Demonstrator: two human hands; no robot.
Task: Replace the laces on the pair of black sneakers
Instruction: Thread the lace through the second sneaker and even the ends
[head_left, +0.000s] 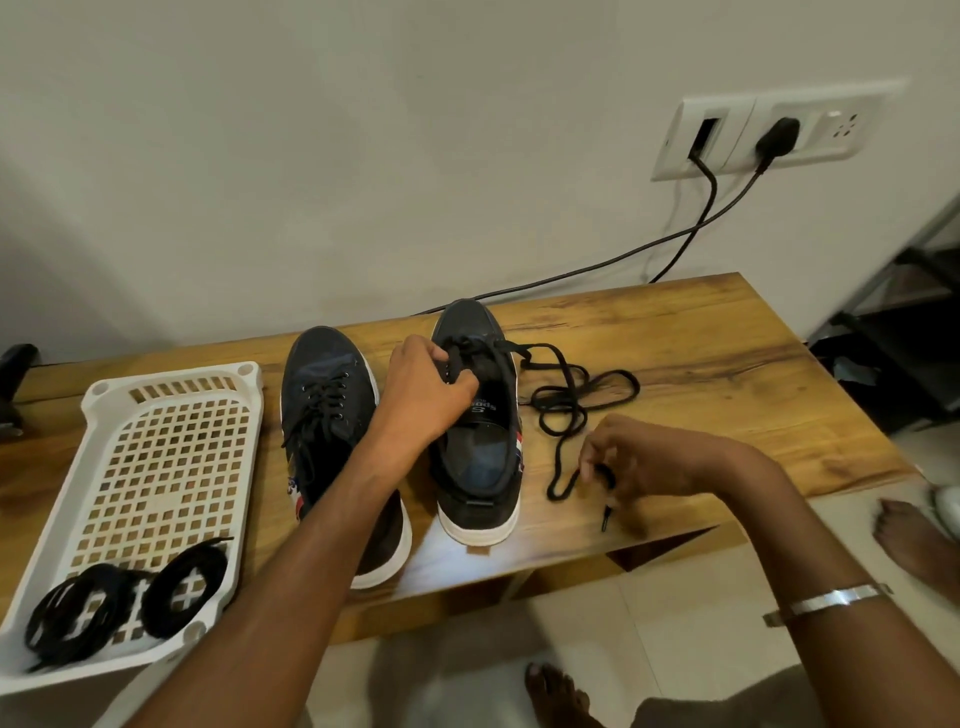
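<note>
Two black sneakers with white soles stand side by side on a wooden table (727, 364). The left sneaker (332, 410) is fully laced. My left hand (426, 389) grips the tongue and upper eyelets of the right sneaker (478, 467), whose lace is mostly pulled out. That loose black lace (576, 395) trails in loops over the table to the right of the shoe. My right hand (634, 462) pinches the lace near its tip, close to the table's front edge. Two coiled black laces (124, 597) lie in a white perforated tray (156, 447) at the left.
Two black cables (691, 228) run from a wall socket plate (769, 130) down to the table's back edge. A dark metal rack (904, 322) stands to the right. Bare feet (904, 540) rest on the tiled floor below the table front.
</note>
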